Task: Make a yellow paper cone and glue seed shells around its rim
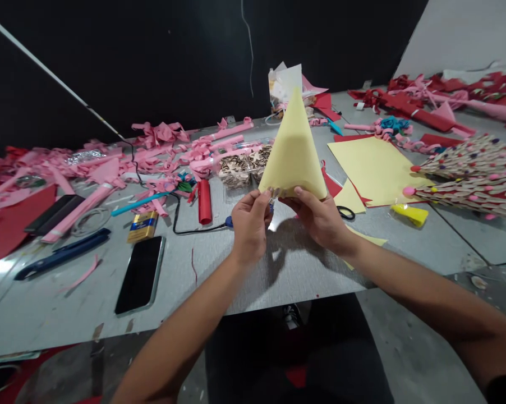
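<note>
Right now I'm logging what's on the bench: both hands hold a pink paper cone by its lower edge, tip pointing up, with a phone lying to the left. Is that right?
Not quite: the paper cone is pale yellow, not pink, as the head view shows. The rest stands: the left hand and right hand hold it by its lower edge, tip up, and the phone lies to the left.

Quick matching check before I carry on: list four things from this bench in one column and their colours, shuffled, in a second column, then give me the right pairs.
Things:
1. paper cone, held at its base by the left hand and right hand
2. phone, lying flat on the table
3. rolled tube, left of the left hand
4. paper strips, heaped at the back left

Colours:
A. pink
B. black
C. pale yellow
D. red

Pairs: 1-C, 2-B, 3-D, 4-A
</note>
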### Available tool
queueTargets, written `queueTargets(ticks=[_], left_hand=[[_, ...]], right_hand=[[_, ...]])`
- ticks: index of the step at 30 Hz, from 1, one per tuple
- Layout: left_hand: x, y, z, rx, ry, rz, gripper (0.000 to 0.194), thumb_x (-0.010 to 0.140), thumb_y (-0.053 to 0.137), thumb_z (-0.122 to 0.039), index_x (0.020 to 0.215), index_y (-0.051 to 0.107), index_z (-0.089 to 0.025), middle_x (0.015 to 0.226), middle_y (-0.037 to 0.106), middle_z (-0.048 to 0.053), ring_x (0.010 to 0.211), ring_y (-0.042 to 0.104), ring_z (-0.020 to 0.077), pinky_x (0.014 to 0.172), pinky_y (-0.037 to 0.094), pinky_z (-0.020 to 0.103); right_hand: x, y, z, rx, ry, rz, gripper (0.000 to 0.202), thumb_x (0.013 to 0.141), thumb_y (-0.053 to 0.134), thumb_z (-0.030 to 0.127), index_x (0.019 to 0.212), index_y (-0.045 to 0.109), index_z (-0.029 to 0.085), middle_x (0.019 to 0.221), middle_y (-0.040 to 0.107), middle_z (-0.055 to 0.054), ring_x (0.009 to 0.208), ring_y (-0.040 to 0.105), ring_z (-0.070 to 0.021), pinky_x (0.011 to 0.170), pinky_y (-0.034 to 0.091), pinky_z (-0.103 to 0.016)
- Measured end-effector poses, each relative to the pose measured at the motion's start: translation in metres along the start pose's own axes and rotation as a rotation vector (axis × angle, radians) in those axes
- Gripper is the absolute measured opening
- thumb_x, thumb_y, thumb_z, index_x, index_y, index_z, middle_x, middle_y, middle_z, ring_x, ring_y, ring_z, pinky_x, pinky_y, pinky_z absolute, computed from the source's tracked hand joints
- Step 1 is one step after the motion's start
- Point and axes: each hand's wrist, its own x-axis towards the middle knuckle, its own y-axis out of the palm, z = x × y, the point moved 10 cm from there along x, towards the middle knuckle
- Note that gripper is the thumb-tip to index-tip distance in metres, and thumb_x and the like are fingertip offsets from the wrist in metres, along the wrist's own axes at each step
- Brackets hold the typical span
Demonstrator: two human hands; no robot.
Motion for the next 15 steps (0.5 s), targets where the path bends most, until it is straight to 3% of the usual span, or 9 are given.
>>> queueTargets(ticks=[7, 15], left_hand=[[-0.0006, 0.0001, -0.0012, -0.017, 0.018, 0.005, 0.051, 0.078, 0.100, -0.046, 0.073, 0.054, -0.022, 0.063, 0.033, -0.009, 0.053, 0.028, 0.0065, 0.046, 0.025, 0.020], [-0.0029, 0.0039, -0.0062, -0.015, 0.011, 0.013, 0.053, 0.073, 0.102, -0.051, 0.074, 0.058, -0.022, 0.061, 0.033, -0.010, 0.054, 0.027, 0.0063, 0.048, 0.023, 0.022]], right_hand=[[-0.0009, 0.0033, 0.0018, -0.028, -0.006, 0.027, 0.044, 0.086, 0.098, 0.047, 0.124, 0.080, 0.031, 0.124, 0.085, -0.004, 0.126, 0.079, -0.0279, 0.124, 0.061, -0.054], [-0.0023, 0.0025, 0.0003, 0.011, 0.010, 0.009, 0.046, 0.084, 0.100, 0.045, 0.123, 0.080, 0.032, 0.120, 0.086, -0.001, 0.121, 0.080, -0.0264, 0.120, 0.064, -0.052]])
